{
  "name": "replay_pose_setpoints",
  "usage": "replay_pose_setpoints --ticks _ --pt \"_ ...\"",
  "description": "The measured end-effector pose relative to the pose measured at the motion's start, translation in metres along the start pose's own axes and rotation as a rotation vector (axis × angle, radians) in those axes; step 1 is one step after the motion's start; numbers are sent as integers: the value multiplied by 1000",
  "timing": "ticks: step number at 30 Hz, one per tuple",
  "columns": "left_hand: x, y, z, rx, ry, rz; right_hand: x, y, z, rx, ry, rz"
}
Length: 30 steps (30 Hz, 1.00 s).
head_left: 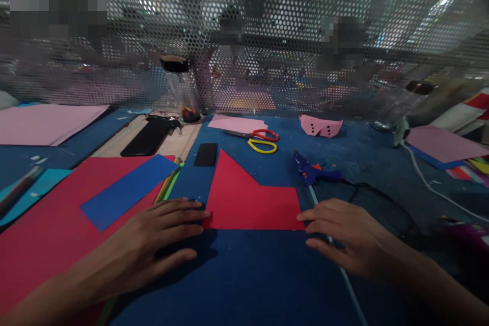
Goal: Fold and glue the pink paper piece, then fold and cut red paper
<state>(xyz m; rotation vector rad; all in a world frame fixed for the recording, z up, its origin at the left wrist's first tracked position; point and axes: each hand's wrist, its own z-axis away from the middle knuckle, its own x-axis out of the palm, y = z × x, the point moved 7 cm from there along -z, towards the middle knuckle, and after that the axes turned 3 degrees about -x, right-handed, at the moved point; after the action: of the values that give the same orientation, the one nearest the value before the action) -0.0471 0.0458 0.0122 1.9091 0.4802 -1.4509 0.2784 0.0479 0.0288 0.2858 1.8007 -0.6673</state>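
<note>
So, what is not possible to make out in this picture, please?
Head view:
Red cutout: left edge partly hidden by the left hand.
Pale stick: partly hidden by the right hand.
Purple thing: dark, blurred, cut off by the right edge.
Glass jar: contents too small to identify.
Perforated screen: what lies behind is blurred.

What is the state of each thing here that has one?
Cut red piece: flat, notched along its top
Left hand: open, touching the red piece
Right hand: open, touching the red piece
Scissors: lying unheld
Glue gun: lying unheld
Phone: lying flat
Blue strip: lying flat
Left glass jar: upright, lid on
</note>
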Motion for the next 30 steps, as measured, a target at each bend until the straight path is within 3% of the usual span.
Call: replay_pose_setpoints --ticks 7,12,16,20,24,30 --pt "0 -1 2 -9 8 0 -2 2 0 13 -1 -3" --pt "-2 1 1 -7 24 -40 -12 -1 -21 59 82 113" --pt "-5 3 0 21 95 -44 1 -6 -51 41 31 224" --pt "-5 -5 2 -47 167 -33 21 5 -69 88 17 324" --pt "-3 -11 0 -104 220 31 25 12 -71 125 44 290" --pt "-9 -17 -10 -171 238 43 14 8 -72 127 121 146"
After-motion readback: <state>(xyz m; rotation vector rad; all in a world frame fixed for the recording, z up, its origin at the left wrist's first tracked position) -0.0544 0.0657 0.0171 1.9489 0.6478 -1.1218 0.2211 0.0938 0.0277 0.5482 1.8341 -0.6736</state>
